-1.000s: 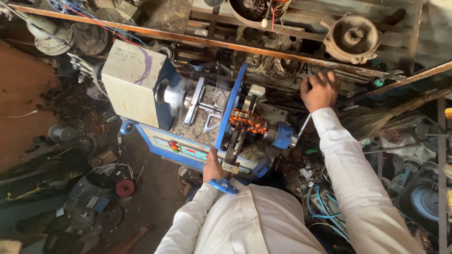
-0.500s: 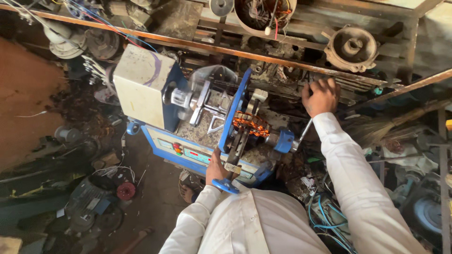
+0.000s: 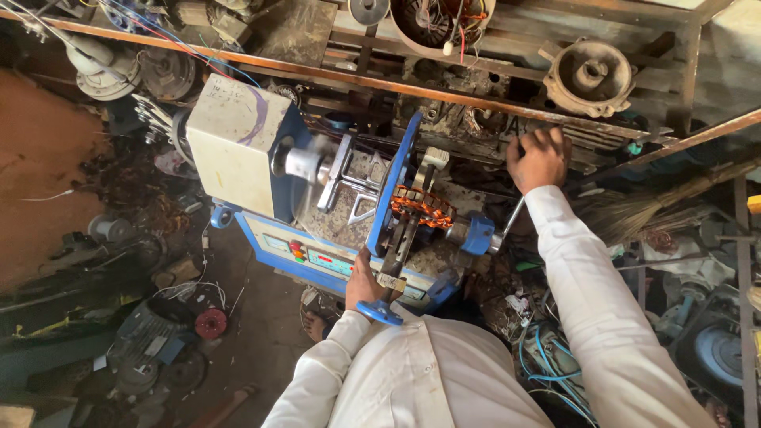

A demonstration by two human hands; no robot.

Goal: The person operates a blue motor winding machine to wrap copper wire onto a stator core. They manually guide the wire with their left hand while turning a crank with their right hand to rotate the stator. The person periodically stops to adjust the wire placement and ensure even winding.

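The winder (image 3: 333, 190) sits at centre frame, a blue-framed machine with a cream box housing at its 9 o'clock end; a steel spindle runs from the housing toward 3 o'clock, its hub blurred; a blue front panel along the 6 o'clock side carries small red and green buttons; a blue disc (image 3: 394, 198) stands on edge across the spindle, tilted, its lower rim touching the left hand (image 3: 363, 285); just past the disc, at its 3 o'clock, a copper coil (image 3: 422, 206) wraps a pale former; a blue end bracket closes the shaft; the right hand (image 3: 539, 157) rests at 2 o'clock, fingers curled on the rack edge.
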